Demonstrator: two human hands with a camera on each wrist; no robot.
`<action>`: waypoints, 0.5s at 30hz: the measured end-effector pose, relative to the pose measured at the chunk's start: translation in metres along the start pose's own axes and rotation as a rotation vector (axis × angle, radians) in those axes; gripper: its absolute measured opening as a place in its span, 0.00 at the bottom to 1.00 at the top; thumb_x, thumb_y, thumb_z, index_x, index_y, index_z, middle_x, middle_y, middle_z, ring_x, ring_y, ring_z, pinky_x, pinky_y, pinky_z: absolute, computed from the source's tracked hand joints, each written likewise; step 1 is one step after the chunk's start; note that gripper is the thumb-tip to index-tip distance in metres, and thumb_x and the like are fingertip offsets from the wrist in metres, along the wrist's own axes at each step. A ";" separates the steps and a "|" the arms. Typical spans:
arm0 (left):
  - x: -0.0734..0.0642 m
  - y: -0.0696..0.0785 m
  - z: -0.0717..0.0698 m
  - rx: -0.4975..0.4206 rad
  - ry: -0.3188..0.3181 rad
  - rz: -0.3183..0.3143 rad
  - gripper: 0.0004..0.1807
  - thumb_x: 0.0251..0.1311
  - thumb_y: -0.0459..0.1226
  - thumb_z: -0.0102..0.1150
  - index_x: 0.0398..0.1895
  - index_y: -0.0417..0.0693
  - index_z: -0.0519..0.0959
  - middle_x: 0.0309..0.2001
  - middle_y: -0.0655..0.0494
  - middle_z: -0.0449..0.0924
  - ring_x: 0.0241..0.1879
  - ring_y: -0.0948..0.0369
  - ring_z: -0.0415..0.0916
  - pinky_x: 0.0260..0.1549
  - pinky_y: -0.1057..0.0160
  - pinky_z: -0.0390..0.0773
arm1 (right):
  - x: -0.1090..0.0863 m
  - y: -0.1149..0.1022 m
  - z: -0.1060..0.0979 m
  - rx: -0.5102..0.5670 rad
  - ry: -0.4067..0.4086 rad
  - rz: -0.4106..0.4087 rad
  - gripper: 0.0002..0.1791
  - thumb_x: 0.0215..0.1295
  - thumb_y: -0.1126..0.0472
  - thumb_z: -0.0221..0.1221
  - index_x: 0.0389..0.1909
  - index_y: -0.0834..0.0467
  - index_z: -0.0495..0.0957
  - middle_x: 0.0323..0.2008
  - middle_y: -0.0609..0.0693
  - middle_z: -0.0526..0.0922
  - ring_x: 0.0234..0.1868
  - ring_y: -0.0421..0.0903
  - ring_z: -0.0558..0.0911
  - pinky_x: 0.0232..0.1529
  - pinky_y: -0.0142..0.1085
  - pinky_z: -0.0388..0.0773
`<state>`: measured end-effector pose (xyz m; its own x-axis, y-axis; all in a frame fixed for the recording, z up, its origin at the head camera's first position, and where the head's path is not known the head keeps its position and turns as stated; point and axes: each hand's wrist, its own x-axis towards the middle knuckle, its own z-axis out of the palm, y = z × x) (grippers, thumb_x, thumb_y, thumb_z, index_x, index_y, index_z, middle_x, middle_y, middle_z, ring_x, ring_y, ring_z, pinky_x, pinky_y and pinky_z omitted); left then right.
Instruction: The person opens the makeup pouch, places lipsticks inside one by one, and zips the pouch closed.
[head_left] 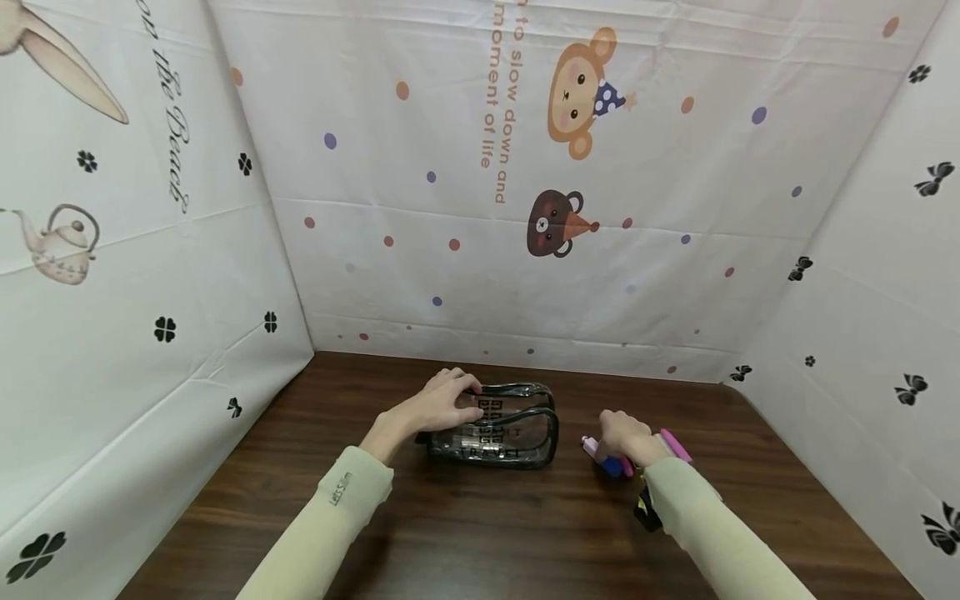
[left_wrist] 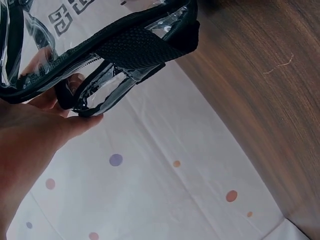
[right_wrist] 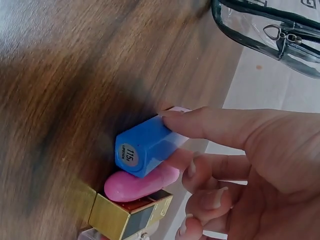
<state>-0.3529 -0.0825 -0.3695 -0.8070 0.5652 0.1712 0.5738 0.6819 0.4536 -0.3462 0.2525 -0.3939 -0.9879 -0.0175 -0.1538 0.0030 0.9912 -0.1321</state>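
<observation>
A clear toiletry bag (head_left: pixel 536 429) with black trim, black handles and printed lettering lies on the table. My left hand (head_left: pixel 442 402) grips its left end; in the left wrist view the thumb and fingers are around the bag's trimmed edge (left_wrist: pixel 80 60). To the right of the bag, my right hand (head_left: pixel 624 435) pinches a blue lipstick (right_wrist: pixel 142 145) between thumb and forefinger, its label end facing the right wrist camera. Against the lipstick lies a pink rounded tube (right_wrist: pixel 135 185), beside a gold square-cased lipstick (right_wrist: pixel 112 215). The other right fingers are curled.
A bright pink item (head_left: pixel 676 446) shows past my right wrist, and a black and yellow item (head_left: pixel 647 510) lies partly under the sleeve. The bag's zipper pull (right_wrist: pixel 280 35) faces the right hand. White printed sheets (head_left: pixel 420 275) wall the brown wooden table (head_left: pixel 510 542).
</observation>
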 end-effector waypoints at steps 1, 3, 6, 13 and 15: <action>0.000 0.000 0.000 -0.004 0.001 -0.003 0.21 0.65 0.49 0.55 0.57 0.51 0.73 0.60 0.51 0.70 0.61 0.50 0.64 0.60 0.46 0.64 | -0.002 -0.001 0.000 0.005 0.002 -0.003 0.17 0.43 0.60 0.73 0.31 0.61 0.76 0.26 0.52 0.77 0.27 0.47 0.76 0.27 0.41 0.71; 0.000 0.000 0.000 -0.016 0.002 -0.011 0.20 0.64 0.48 0.56 0.55 0.51 0.73 0.59 0.51 0.70 0.60 0.50 0.65 0.57 0.46 0.66 | -0.003 -0.001 0.001 0.012 0.008 -0.011 0.17 0.44 0.59 0.73 0.30 0.60 0.76 0.25 0.51 0.77 0.26 0.47 0.76 0.26 0.41 0.71; -0.001 -0.001 0.001 -0.029 0.003 -0.026 0.19 0.64 0.48 0.56 0.55 0.52 0.73 0.59 0.51 0.70 0.60 0.51 0.64 0.56 0.47 0.67 | -0.005 -0.001 0.003 0.026 0.022 -0.023 0.15 0.46 0.59 0.72 0.27 0.60 0.75 0.24 0.50 0.77 0.25 0.46 0.76 0.25 0.39 0.71; -0.002 -0.003 0.002 -0.057 0.021 -0.042 0.17 0.64 0.46 0.56 0.54 0.53 0.73 0.61 0.51 0.68 0.63 0.50 0.62 0.57 0.47 0.67 | -0.004 -0.001 -0.002 0.051 0.076 -0.081 0.18 0.49 0.61 0.70 0.15 0.56 0.67 0.15 0.44 0.65 0.19 0.41 0.65 0.20 0.34 0.60; -0.002 -0.003 0.002 -0.062 0.028 -0.041 0.17 0.65 0.45 0.56 0.54 0.53 0.74 0.61 0.51 0.69 0.63 0.51 0.62 0.56 0.47 0.68 | -0.004 -0.003 -0.008 0.063 0.087 -0.106 0.23 0.50 0.61 0.69 0.10 0.53 0.62 0.12 0.42 0.59 0.16 0.39 0.59 0.18 0.32 0.55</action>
<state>-0.3530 -0.0846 -0.3730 -0.8337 0.5237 0.1749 0.5311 0.6740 0.5135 -0.3439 0.2508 -0.3852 -0.9929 -0.1078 -0.0507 -0.0953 0.9742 -0.2047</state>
